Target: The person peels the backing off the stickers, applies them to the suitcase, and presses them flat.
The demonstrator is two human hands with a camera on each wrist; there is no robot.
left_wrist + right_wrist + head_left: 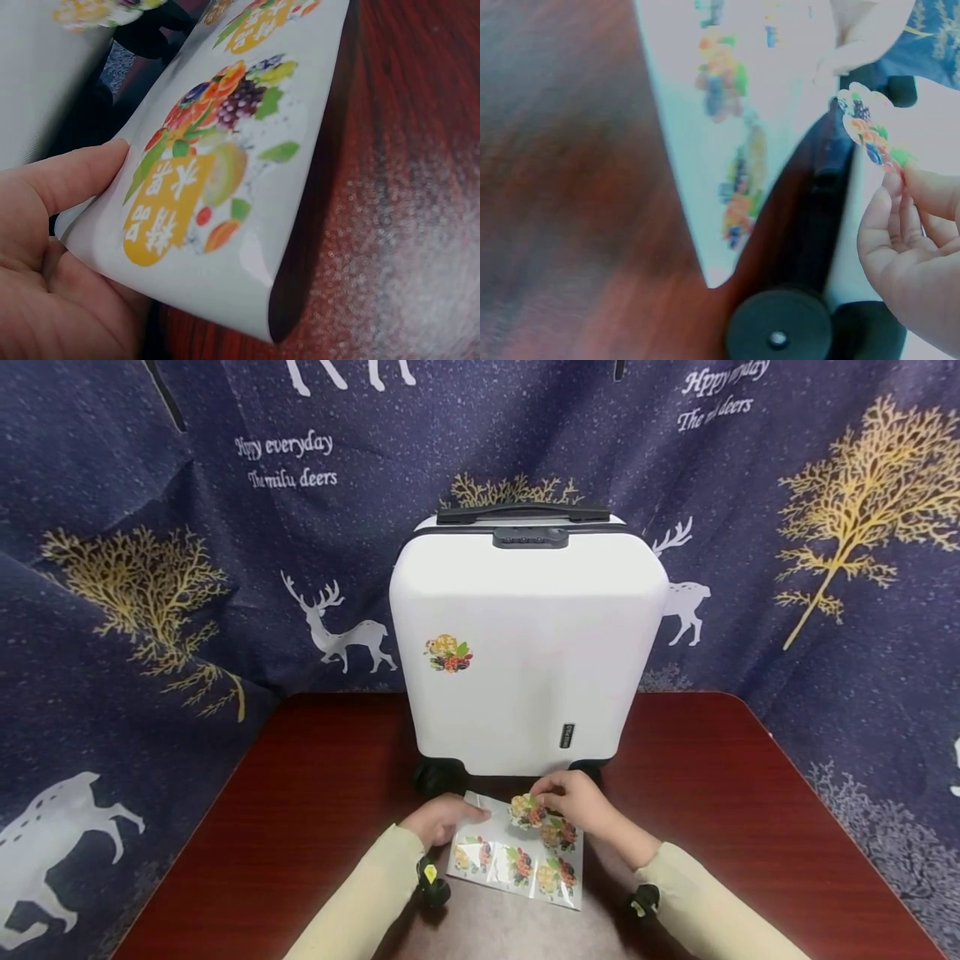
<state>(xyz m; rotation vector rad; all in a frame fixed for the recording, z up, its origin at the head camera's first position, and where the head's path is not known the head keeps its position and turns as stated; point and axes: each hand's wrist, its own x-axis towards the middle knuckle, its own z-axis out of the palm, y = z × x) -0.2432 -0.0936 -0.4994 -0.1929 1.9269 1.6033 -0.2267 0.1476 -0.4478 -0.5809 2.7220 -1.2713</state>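
Observation:
My left hand [444,818] grips the upper left edge of a white sticker sheet [493,828], thumb on top and fingers beneath. Several fruit stickers remain on the sheet, which bends clear of the tabletop in the left wrist view. Between thumb and fingertips, my right hand [576,803] pinches a loose fruit sticker [870,131] by one end. That sticker is held over the top of the sheet, in front of a white suitcase [525,685]. Another fruit sticker [448,653] is stuck on the suitcase's left front.
The suitcase stands upright on a dark red wooden table [322,802], on black wheels [438,775]. Its black handle [522,514] and lock [530,537] are at the top, with a small black label [567,736] low right. Behind hangs a blue deer-patterned cloth [315,543].

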